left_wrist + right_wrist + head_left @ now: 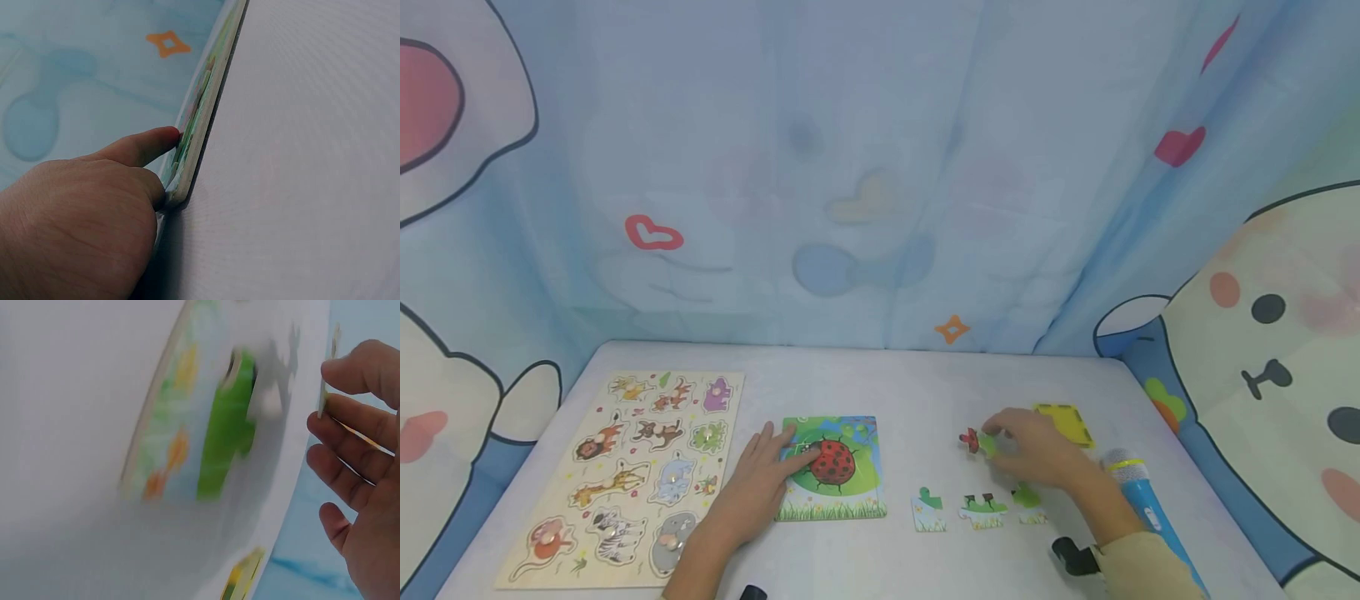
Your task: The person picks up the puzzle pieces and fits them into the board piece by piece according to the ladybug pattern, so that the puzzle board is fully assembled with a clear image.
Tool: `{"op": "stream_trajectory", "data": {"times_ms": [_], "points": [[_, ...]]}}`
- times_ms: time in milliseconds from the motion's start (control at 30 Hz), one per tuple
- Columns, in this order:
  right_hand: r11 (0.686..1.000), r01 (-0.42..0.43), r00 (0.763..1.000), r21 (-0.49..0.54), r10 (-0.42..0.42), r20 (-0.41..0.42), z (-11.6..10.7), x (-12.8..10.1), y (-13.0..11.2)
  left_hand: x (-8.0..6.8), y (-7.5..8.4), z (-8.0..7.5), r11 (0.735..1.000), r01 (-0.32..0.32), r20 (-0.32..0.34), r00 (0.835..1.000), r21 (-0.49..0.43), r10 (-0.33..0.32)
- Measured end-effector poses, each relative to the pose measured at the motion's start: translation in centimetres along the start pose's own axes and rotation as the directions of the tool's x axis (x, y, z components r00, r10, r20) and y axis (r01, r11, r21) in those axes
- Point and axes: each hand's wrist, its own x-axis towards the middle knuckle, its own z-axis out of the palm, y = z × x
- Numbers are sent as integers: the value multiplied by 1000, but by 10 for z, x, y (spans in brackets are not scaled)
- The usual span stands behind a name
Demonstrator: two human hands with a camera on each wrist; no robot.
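White tabletop [865, 383] under a cartoon-printed blue curtain holds our work. We pinch a small red-and-green puzzle piece [976, 441] between thumb and fingertips of our right hand [1037, 454], right of the ladybug puzzle board [835, 468]. Our left hand [758, 487] lies flat, fingers straight, on the board's left edge. We judge the puzzle mostly assembled: the ladybug picture looks whole, though we cannot tell which gap remains. Three loose pieces [977, 508] lie near, between the hands. A yellow tray [1063, 422] sits just beyond our right hand; its contents are hidden. Far left, the animal peg board [625, 475] has every recess filled. A blue microphone [1138, 492] lies right.
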Motion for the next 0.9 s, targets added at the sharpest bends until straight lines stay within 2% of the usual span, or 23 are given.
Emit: {"op": "stream_trajectory", "data": {"times_ms": [300, 500, 900], "points": [[989, 147, 988, -14, -147, -43, 13, 22, -31, 0, -1, 1, 1000, 6, 3, 1000, 6, -6], [979, 204, 979, -17, -204, -24, 20, 35, -63, 0, -1, 1, 1000, 8, -2, 1000, 10, -8], [926, 377, 926, -17, -377, 19, 43, 50, -112, 1, -4, 2, 1000, 4, 10, 1000, 6, -4]]}}
